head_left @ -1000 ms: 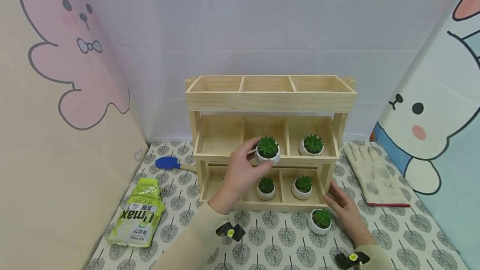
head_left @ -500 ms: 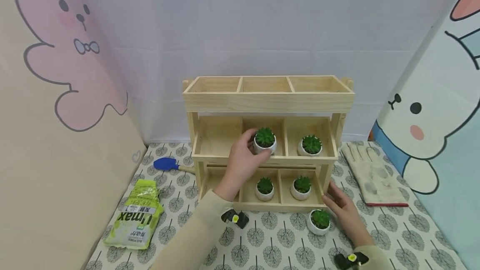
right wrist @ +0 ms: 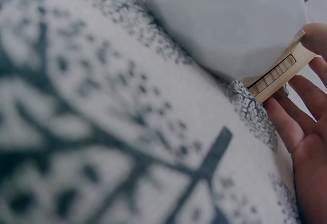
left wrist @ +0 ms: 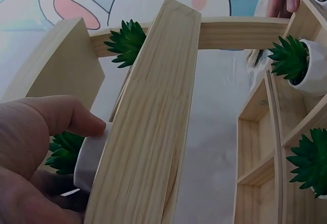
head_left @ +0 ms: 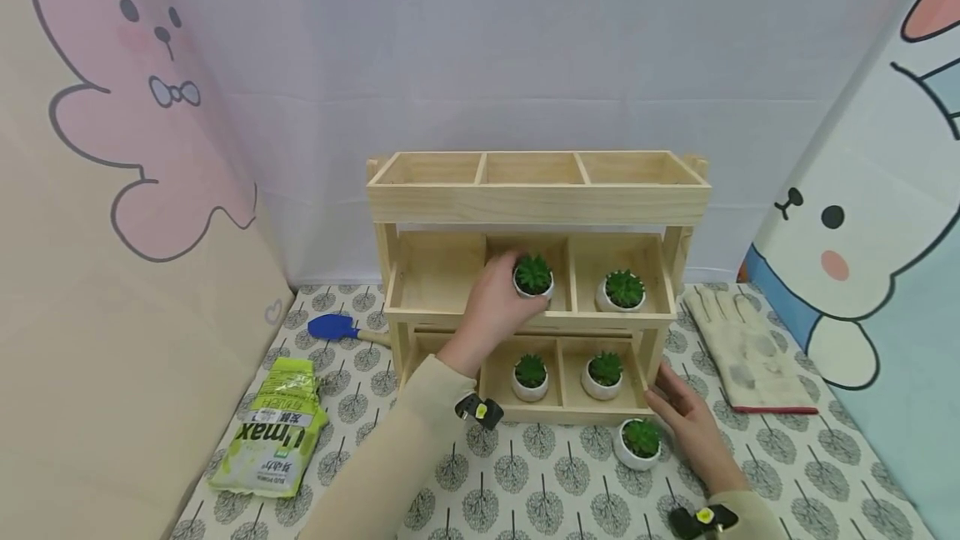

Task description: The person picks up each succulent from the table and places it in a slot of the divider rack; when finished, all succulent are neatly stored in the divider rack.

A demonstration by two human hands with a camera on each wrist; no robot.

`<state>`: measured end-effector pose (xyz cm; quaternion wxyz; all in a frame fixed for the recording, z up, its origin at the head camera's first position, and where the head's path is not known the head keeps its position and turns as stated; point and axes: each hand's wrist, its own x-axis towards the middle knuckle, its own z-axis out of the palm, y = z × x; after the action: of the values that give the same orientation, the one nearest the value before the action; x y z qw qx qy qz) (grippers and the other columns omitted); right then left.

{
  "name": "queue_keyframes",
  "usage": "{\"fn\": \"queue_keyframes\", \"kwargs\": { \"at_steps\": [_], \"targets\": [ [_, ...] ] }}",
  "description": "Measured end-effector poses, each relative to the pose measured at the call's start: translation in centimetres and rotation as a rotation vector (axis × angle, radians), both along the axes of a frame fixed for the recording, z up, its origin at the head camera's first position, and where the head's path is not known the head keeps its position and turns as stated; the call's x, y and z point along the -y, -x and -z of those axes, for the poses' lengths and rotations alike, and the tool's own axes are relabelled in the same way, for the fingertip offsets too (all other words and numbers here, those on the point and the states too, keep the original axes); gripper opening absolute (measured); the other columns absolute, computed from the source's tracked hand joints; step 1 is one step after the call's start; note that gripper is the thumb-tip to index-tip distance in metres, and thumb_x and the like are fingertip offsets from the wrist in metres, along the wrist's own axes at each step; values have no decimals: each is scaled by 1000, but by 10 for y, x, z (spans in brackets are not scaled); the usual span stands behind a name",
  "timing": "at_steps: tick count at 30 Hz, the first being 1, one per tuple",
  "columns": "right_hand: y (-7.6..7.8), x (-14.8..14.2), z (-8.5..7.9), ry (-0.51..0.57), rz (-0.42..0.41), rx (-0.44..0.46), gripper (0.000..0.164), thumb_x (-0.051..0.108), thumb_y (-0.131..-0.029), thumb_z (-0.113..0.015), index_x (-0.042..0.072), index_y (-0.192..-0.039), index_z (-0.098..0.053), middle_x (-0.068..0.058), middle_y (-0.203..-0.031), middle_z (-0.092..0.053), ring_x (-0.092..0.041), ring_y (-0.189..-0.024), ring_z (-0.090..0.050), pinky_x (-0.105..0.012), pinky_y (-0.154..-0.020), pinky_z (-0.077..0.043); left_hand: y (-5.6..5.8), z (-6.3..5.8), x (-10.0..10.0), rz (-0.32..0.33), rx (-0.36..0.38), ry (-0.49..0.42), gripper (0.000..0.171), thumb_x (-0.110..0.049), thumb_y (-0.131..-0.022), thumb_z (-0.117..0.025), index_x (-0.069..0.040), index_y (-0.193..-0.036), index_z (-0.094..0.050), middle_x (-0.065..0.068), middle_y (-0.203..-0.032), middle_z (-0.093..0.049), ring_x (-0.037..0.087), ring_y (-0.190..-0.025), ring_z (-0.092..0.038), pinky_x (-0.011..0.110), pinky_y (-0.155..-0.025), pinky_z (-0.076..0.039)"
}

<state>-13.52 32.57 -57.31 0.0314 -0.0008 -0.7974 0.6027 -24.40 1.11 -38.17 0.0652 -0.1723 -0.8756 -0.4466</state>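
Note:
My left hand (head_left: 495, 294) holds a small white pot with a green succulent (head_left: 533, 276) in the middle compartment of the wooden rack's (head_left: 540, 205) second tier. In the left wrist view the thumb lies on the pot's rim, and the front board (left wrist: 148, 111) hides part of the pot (left wrist: 92, 157). Fairly straight, the fingers of my right hand (head_left: 690, 423) touch the rack's lower right corner, thumb at the front and other fingers along the side. Just left of that hand, another potted succulent (head_left: 637, 444) stands on the tablecloth; its white pot (right wrist: 230, 19) looms large in the right wrist view.
One potted succulent (head_left: 622, 291) sits in the second tier's right compartment. Two more, a middle one (head_left: 530, 377) and a right one (head_left: 602, 376), stand in the bottom tier. A green bag (head_left: 273, 432) and blue trowel (head_left: 333, 327) lie left; gloves (head_left: 750, 348) lie right.
My left hand has moved the potted succulent from in front of the second tier back and down into its middle compartment. The right hand has stayed at the rack's corner.

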Motion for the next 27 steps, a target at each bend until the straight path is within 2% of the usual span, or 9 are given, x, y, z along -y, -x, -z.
{"fn": "queue_keyframes", "kwargs": {
  "at_steps": [3, 8, 10, 15, 22, 27],
  "targets": [
    [-1, 0, 0, 5, -5, -4, 71, 23, -108, -60, 9, -166, -22, -25, -165, -29, -34, -145, -39, -9, -98, -42, 1, -2, -2, 1, 20, 42, 66, -18, -80, -85, -2, -139, -59, 16, -128, -60, 31, -113, -60, 47, -96, -55],
    [-1, -1, 2, 12, -8, -8, 71, 23, -108, -60, 11, -167, -22, -24, -165, -29, -2, -134, -45, -9, -99, -42, 1, -4, -3, 2, 25, 77, 64, -18, -81, -84, -3, -139, -61, 16, -130, -58, 30, -112, -60, 47, -95, -55],
    [-1, 0, 2, 12, -7, -14, 70, 23, -108, -61, 11, -167, -23, -25, -165, -29, 4, -130, -44, -10, -99, -43, 1, -4, -3, 4, 26, 83, 64, -18, -81, -85, -3, -139, -60, 16, -130, -58, 30, -113, -59, 47, -96, -55],
    [-3, -1, 1, 6, -15, -23, 70, 22, -108, -60, 11, -167, -23, -28, -165, -28, -3, -134, -45, -10, -99, -43, 1, -2, -4, 6, 29, 77, 63, -17, -82, -85, -2, -138, -60, 16, -130, -57, 30, -115, -59, 47, -97, -54],
    [-2, -1, 4, 19, -18, -21, 70, 22, -108, -60, 10, -167, -22, -26, -165, -28, 8, -127, -44, -9, -98, -43, 2, -1, -4, 14, 28, 66, 62, -16, -83, -86, -2, -137, -60, 16, -132, -57, 31, -117, -59, 48, -99, -54],
    [-2, -2, 4, 15, -23, -17, 70, 24, -109, -60, 14, -167, -23, -23, -166, -29, 5, -130, -44, -10, -98, -43, 1, -2, -3, 14, 23, 62, 62, -16, -83, -87, -3, -138, -61, 16, -132, -57, 31, -117, -59, 48, -99, -54]
  ]
}}
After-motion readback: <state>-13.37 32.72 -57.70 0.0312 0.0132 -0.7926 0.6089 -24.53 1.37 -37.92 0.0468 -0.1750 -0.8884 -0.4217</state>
